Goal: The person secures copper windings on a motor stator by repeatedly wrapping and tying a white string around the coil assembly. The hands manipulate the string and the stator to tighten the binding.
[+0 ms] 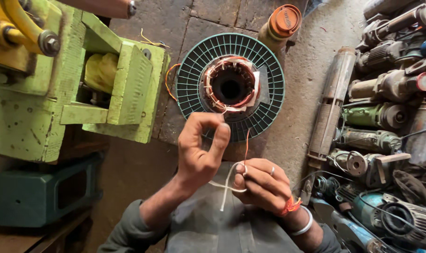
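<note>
A motor stator with copper windings and white insulation paper stands on a round green ribbed spool on the floor. My left hand is raised just below it, thumb and forefinger pinched on a thin wire end coming off the winding. My right hand sits lower and to the right, fingers closed on a white sleeve tube and a thin orange wire that runs up toward the stator. A ring and a metal bangle are on my right hand and wrist.
A light green metal machine with a yellow part fills the left. A dark green box sits below it. A brown-capped bottle stands behind the spool. Several old motors, pumps and power tools are piled on the right.
</note>
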